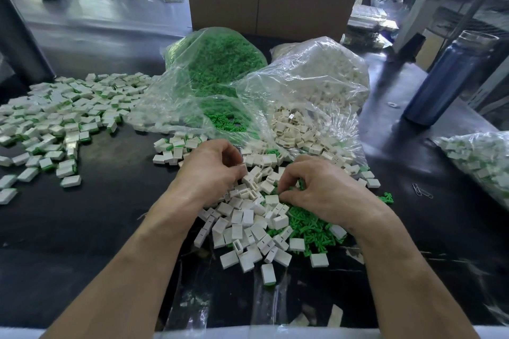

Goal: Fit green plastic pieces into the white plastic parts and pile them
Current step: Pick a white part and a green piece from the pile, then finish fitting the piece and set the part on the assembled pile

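Both hands down in the loose heap on the worktop (115,201). My left hand (212,170) has its fingers curled into the white parts (242,217); the grip looks clamped on one white part at the fingertips, though the piece itself is mostly hidden by my knuckles. My right hand (319,187) is curled the same way, thumb and forefinger pinched together over the green pieces (311,226); it seems to hold a green piece, too small to confirm. Green pieces lie under and just beside the right grip, white parts under and between both grips. The finished pile (57,115) sits well apart, beyond the left grip; the green bag (214,63) and white bag (316,77) lie open just beyond both hands. Risks, as I judge them: white and green stock are mixed in one heap, so a pinch may lift two pieces or none; a green piece offered crooked to the slot could jam or spring out into the heap; a sweep of either wrist could push parts off the near edge, where some already lie on plastic sheet. Finished units near the heap may get picked again by mistake. Pose: both forearms come in from the near edge and converge, wrists low, palms down, fingertips nearly meeting over the heap's centre.
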`<state>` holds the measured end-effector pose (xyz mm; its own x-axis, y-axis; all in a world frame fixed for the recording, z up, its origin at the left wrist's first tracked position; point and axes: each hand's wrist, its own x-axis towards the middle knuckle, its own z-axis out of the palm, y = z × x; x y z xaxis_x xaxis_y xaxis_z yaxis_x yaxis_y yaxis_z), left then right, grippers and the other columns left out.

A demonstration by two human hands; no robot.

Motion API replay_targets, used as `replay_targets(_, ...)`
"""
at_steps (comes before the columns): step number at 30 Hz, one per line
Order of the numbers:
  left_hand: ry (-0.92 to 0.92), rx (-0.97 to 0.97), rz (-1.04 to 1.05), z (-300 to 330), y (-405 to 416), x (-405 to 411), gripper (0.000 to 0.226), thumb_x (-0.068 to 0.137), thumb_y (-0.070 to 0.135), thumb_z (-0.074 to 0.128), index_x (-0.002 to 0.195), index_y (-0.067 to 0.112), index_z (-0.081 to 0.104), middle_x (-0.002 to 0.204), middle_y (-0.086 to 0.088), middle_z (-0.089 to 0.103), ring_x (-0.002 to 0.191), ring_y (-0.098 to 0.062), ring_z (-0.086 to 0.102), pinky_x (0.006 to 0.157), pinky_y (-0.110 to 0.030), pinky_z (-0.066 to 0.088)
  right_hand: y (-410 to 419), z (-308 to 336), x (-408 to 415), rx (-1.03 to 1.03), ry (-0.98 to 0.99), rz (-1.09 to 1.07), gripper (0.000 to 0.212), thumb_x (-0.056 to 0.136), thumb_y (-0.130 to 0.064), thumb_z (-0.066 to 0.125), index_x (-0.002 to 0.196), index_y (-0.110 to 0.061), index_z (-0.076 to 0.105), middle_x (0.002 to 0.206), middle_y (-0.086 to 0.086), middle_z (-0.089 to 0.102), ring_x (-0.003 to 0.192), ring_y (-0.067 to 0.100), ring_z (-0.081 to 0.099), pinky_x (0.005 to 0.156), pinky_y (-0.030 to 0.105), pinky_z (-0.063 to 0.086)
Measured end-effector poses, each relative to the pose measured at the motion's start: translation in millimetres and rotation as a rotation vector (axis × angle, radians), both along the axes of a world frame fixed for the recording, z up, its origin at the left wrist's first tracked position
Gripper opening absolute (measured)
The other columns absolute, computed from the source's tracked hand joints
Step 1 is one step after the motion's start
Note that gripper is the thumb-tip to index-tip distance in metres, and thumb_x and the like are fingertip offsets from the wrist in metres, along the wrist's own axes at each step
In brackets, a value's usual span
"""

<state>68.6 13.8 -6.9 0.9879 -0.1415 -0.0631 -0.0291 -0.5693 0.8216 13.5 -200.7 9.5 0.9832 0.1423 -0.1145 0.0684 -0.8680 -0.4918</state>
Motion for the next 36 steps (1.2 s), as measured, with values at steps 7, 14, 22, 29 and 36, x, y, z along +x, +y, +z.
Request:
replay_targets(7, 0.050, -0.332, -0.023, 7.8, -0.5, -2.3, 0.011, 0.093, 0.013, 0.078, 0.098, 0.023, 0.078, 0.091, -0.001, 0.079, 0.088, -0.019, 0.077, 0.082, -0.036, 0.065, -0.5, -7.3, 1.9, 0.469, -0.100, -0.186, 0.006, 0.096, -0.032, 0.074, 0.092, -0.035, 0.071, 0.087, -0.015, 0.072, 0.080, 0.001, 0.068, 0.074, 0.024, 0.057)
replay_targets(14, 0.109, -0.595, -0.107, 11.2, -5.1, -4.1, 0.037, 0.070, 0.037, 0.084, 0.100, 0.018, 0.077, 0.098, -0.006, 0.081, 0.082, -0.018, 0.073, 0.099, -0.060, 0.054, 7.9, -10.9, 5.3, 0.854, -0.248, -0.257, 0.015, 0.100, -0.015, 0.072, 0.107, -0.026, 0.079, 0.084, 0.000, 0.074, 0.069, 0.008, 0.065, 0.066, 0.021, 0.056)
replay_targets(22, 0.117, -0.606, -0.138, 10.5, -6.5, -4.9, 0.032, 0.078, 0.030, 0.079, 0.105, 0.015, 0.073, 0.100, -0.003, 0.081, 0.083, -0.014, 0.076, 0.082, -0.039, 0.053, 18.6, -14.6, 10.1, 1.049, -0.285, -0.265, 0.007, 0.101, -0.012, 0.071, 0.106, -0.012, 0.076, 0.086, 0.011, 0.077, 0.072, 0.022, 0.071, 0.062, 0.029, 0.059)
replay_targets(29, 0.002, -0.501, -0.181, 4.2, -11.7, -6.6, 0.012, 0.090, 0.012, 0.079, 0.101, 0.014, 0.076, 0.079, 0.007, 0.076, 0.072, 0.001, 0.069, 0.066, -0.012, 0.052, 23.4, -15.7, 9.3, 1.114, -0.304, -0.200, 0.009, 0.102, -0.012, 0.069, 0.110, -0.009, 0.072, 0.091, 0.008, 0.077, 0.075, 0.020, 0.070, 0.060, 0.027, 0.057)
replay_targets(36, -0.034, -0.507, -0.184, 6.2, -12.2, -8.4, 0.013, 0.091, 0.020, 0.080, 0.102, 0.016, 0.075, 0.089, 0.003, 0.079, 0.081, -0.008, 0.073, 0.071, -0.018, 0.056, 24.0, -19.6, 10.9, 1.101, -0.296, -0.208, 0.009, 0.101, -0.016, 0.070, 0.109, -0.013, 0.074, 0.090, 0.006, 0.076, 0.077, 0.019, 0.070, 0.060, 0.026, 0.057)
